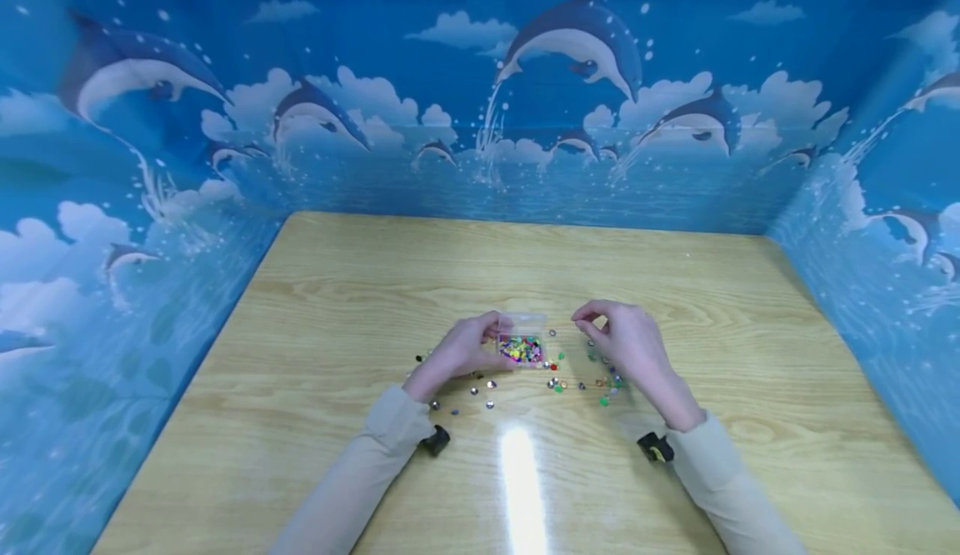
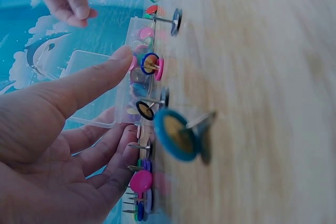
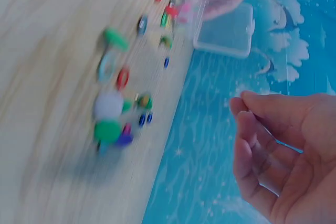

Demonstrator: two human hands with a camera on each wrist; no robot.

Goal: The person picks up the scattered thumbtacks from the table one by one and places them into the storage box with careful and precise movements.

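A small clear plastic box [image 1: 521, 349] stands with its lid [image 1: 523, 320] raised, full of colourful thumbtacks. My left hand [image 1: 472, 347] holds it at its left side, thumb along the near wall and fingers behind; the left wrist view shows the thumb [image 2: 100, 82] against the box. Off to the right, my right hand [image 1: 630, 338] hovers above the table, thumb and index fingertips together [image 3: 239, 100]. I cannot tell whether a thumbtack is pinched between them. Loose thumbtacks [image 3: 107, 106] lie below and left of this hand.
More thumbtacks [image 1: 491, 404] are scattered on the wooden table [image 1: 360, 288] around the box, several with points up in the left wrist view, such as a teal one [image 2: 176, 135]. Blue dolphin-print sheets [image 1: 465, 80] wall the table at the back and sides.
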